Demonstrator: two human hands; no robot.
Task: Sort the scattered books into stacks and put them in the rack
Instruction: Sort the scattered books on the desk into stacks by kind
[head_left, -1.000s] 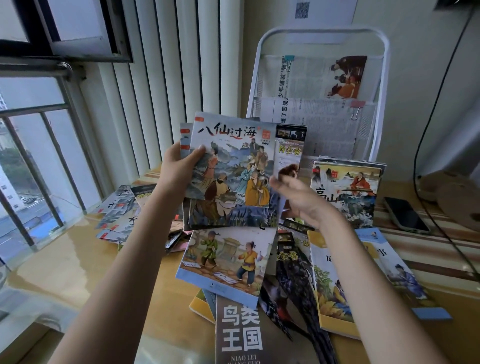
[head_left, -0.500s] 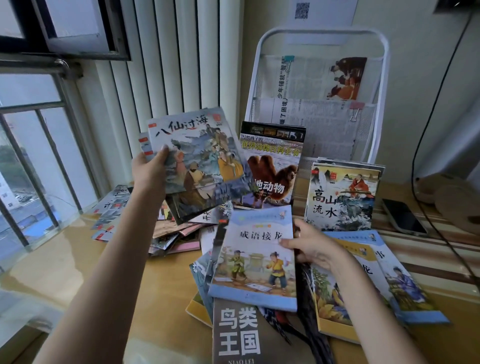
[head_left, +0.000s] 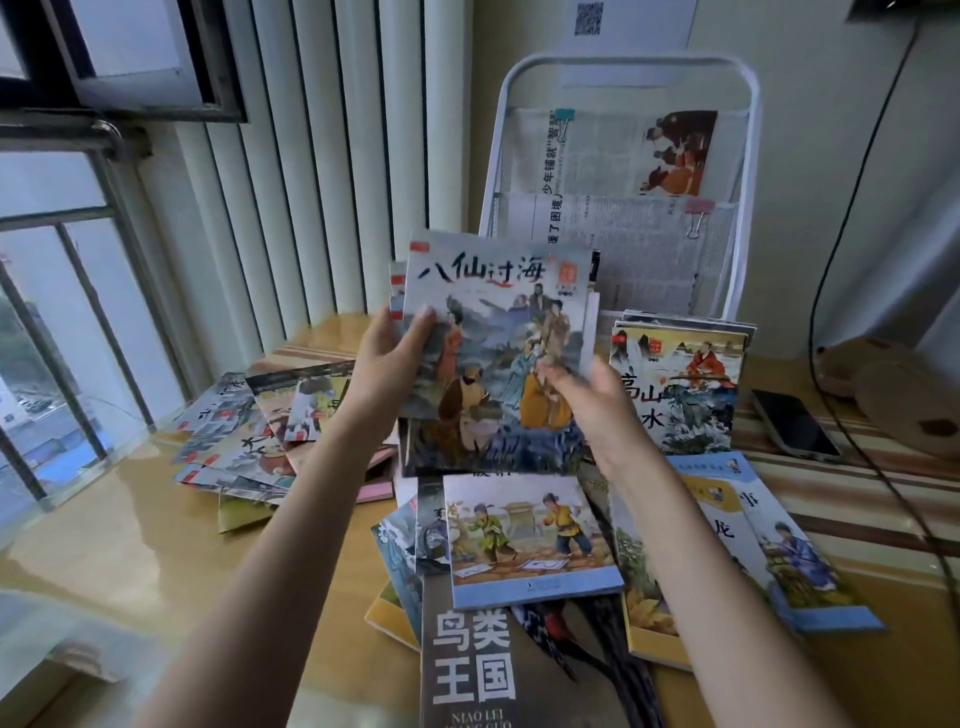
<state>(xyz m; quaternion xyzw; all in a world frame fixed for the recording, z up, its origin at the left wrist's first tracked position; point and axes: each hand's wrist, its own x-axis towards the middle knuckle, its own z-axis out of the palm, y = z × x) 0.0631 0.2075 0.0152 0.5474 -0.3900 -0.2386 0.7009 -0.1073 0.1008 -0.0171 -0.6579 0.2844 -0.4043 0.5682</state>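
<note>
My left hand (head_left: 387, 358) holds up a thin stack of picture books (head_left: 496, 332) by its left edge; the front cover shows robed figures over waves. My right hand (head_left: 587, 397) grips the same stack at its lower right corner. The stack hangs above the table in front of the white wire rack (head_left: 748, 171), which holds clipped newspapers. A blue-edged book with two children (head_left: 524, 540) lies flat below the stack. More books lie scattered: a fan at the left (head_left: 244, 431), an upright pile at the right (head_left: 680, 384), a dark bird book (head_left: 478, 665) nearest me.
A phone (head_left: 795, 423) lies on the striped cloth at the right, beside a brown plush toy (head_left: 898, 395). A black cable (head_left: 831, 291) hangs down the wall. Window bars and vertical blinds (head_left: 291, 171) stand along the left. The glass-topped table (head_left: 130, 545) shines at the left front.
My left hand brought the held books back from the left to the centre and squared them up. My right hand let go of the blue-edged book on the table and took hold of the held stack.
</note>
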